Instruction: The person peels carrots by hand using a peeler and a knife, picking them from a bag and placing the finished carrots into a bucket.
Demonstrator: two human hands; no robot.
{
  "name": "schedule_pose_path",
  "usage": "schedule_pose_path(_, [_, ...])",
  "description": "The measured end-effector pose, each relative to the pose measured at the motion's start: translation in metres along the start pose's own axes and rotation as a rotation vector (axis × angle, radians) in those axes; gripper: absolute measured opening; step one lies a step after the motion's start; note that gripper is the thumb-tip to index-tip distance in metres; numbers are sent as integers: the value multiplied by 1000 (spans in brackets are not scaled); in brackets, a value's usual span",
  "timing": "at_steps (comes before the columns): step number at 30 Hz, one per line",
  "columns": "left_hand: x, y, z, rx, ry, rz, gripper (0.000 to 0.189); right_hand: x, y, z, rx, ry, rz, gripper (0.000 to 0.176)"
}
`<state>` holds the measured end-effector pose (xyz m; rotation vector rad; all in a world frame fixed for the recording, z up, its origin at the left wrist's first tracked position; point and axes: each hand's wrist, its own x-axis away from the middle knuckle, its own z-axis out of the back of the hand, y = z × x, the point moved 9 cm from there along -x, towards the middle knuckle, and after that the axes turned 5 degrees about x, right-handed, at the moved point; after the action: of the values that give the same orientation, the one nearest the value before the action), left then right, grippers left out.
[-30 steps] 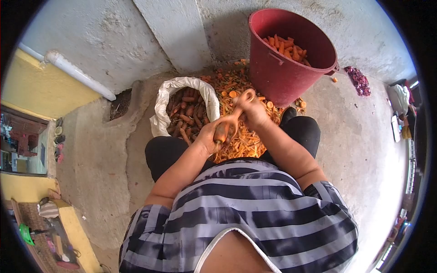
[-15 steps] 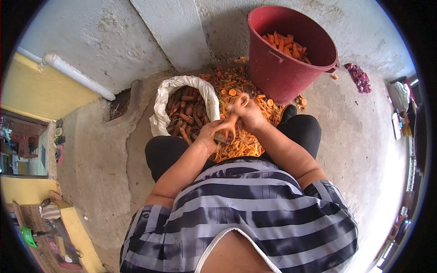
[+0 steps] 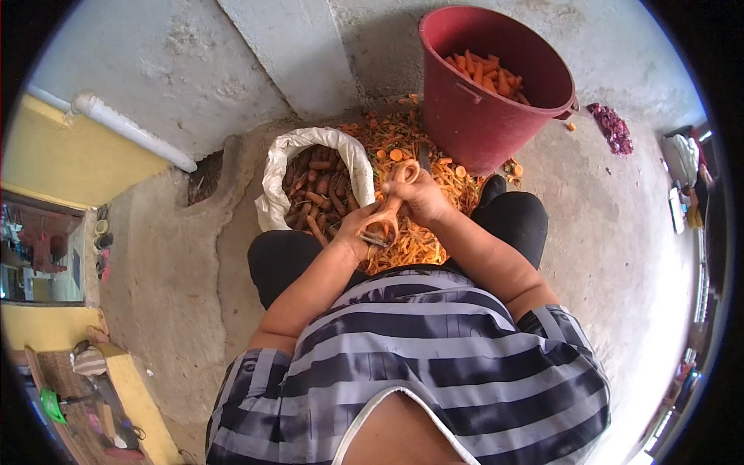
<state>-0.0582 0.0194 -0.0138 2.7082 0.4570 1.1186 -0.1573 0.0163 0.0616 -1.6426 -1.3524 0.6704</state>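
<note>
My right hand [image 3: 422,200] is closed round the handle of an orange Y-shaped peeler [image 3: 406,173], whose looped end sticks up past my fingers. The peeler's bladed head points down toward my left hand [image 3: 356,234]. That hand is curled round a carrot [image 3: 375,229], mostly hidden by the peeler head and my fingers. Below both hands lies a heap of carrot peelings [image 3: 415,246]. Left of them, a white sack [image 3: 273,174] with a rolled rim holds unpeeled carrots [image 3: 319,186].
A tall red bucket [image 3: 473,128] with peeled carrots [image 3: 490,74] stands by the wall at the back right. Cut carrot ends [image 3: 396,155] and a dark flat strip [image 3: 424,155] lie among the peelings. Dark red scraps [image 3: 611,129] lie farther right.
My right hand and the peeler have shifted slightly left and down, and the peeler head shows more sharply. My left hand stays nearly in place.
</note>
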Motion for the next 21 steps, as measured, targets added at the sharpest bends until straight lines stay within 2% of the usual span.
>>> schedule_pose_path(1, [-6,2,5,-86,-69,-35,26,-5,5,4,42,5,-59,24])
schedule_pose_path(2, [-7,-3,6,-82,-113,37,27,-9,9,16,69,29,-174,19])
schedule_pose_path(5, [6,-14,-9,-45,-204,193,28,-43,9,92,143,375,-55,20])
schedule_pose_path(6, [8,-13,-8,-85,-183,162,28,-45,-1,115,175,487,6,20])
schedule_pose_path(8, [10,-10,-5,-167,-140,100,28,-35,-10,131,103,580,-18,22])
schedule_pose_path(10, [6,-6,1,-156,-95,83,29,-23,-14,103,76,536,-99,19])
schedule_pose_path(13, [-3,4,13,-244,-69,-13,28,-6,-11,18,-86,102,-16,22])
schedule_pose_path(14, [-4,8,14,-293,-66,-57,27,0,-5,-1,-19,-58,-37,22])
schedule_pose_path(15, [11,3,-7,-120,-59,-42,28,-2,-4,-1,9,-42,-34,21])
schedule_pose_path(16, [10,-4,-11,-101,-138,35,29,-6,-2,1,38,-26,-30,21])
schedule_pose_path(18, [10,-15,-16,-62,-296,190,31,-36,19,54,-25,137,-128,19])
schedule_pose_path(19, [17,-16,-21,-49,-235,199,30,-34,3,72,12,308,-145,19])
schedule_pose_path(20, [16,-16,-20,-92,-221,180,30,-46,4,110,154,440,-62,19])
schedule_pose_path(21, [14,-14,-17,-134,-206,160,29,-50,11,135,101,505,-96,19])
